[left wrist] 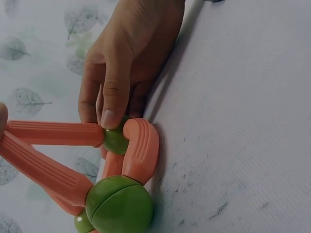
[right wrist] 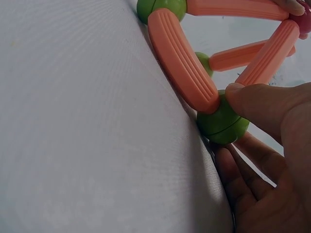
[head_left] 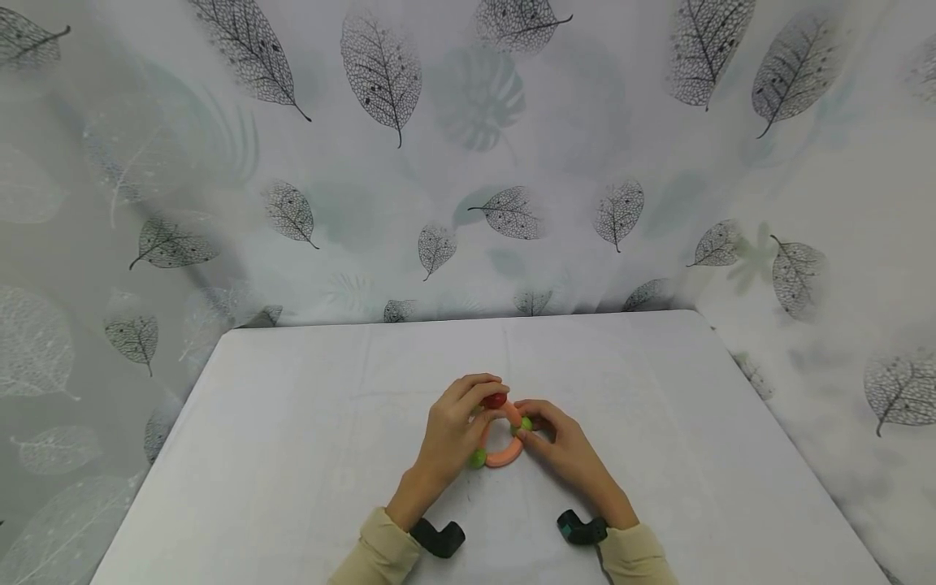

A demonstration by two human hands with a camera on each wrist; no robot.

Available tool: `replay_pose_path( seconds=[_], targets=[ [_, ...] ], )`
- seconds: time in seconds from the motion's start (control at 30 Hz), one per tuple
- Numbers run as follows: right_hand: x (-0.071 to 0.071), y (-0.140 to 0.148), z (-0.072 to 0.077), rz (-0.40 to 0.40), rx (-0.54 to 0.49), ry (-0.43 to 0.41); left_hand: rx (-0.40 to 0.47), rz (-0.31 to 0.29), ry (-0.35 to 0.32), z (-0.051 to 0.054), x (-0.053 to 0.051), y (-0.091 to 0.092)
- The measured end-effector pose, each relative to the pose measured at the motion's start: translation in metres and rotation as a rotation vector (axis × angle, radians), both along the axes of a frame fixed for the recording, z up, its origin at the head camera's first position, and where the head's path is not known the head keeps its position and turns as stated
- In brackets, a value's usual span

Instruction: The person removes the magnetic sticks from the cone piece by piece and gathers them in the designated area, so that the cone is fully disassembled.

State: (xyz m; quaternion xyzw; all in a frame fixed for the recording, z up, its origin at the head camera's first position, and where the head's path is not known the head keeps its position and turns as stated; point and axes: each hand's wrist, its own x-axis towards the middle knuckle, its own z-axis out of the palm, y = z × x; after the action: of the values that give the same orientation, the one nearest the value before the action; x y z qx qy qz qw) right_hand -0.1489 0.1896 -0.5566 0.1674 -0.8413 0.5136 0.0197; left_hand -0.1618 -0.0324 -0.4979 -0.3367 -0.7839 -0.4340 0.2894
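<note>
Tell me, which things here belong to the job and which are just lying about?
In the job:
left hand pinching red ball
right hand pinching green ball
orange bars

Just around:
white-covered table
leaf-patterned backdrop
wrist cameras

white table [head_left: 307, 455] with dark marks [left wrist: 219, 209], leaf-print backdrop [head_left: 570, 138] behind and beside it

Beige sleeves [head_left: 382, 549] end in bulky cuffs. I see a black, bent camera [head_left: 442, 539] at each wrist, the right camera [head_left: 583, 530] marked teal.
</note>
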Motion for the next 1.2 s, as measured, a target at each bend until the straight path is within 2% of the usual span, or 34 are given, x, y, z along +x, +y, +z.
replay_pose_path(
  seconds=[0.17, 0.43, 0.7, 0.97, 1.2],
  targets=[
    [0.0, 0.0, 0.001, -0.011, 0.006, -0.014, 0.024, -0.002, -0.002, -0.001, 0.0, 0.001],
    [0.001, 0.0, 0.0, -0.005, 0.003, -0.02, 0.061, 0.003, -0.041, -0.004, 0.001, 0.002],
    [0.0, 0.001, -0.001, -0.009, 0.004, -0.031, 0.072, -0.026, -0.057, -0.005, 0.0, 0.002],
    [0.0, 0.0, 0.001, 0.003, 0.001, -0.028, 0.147, -0.013, -0.075, -0.001, -0.007, -0.008],
    [0.0, 0.0, 0.001, -0.004, 0.003, -0.043, 0.145, 0.007, -0.094, -0.002, -0.013, -0.018]
  ],
)
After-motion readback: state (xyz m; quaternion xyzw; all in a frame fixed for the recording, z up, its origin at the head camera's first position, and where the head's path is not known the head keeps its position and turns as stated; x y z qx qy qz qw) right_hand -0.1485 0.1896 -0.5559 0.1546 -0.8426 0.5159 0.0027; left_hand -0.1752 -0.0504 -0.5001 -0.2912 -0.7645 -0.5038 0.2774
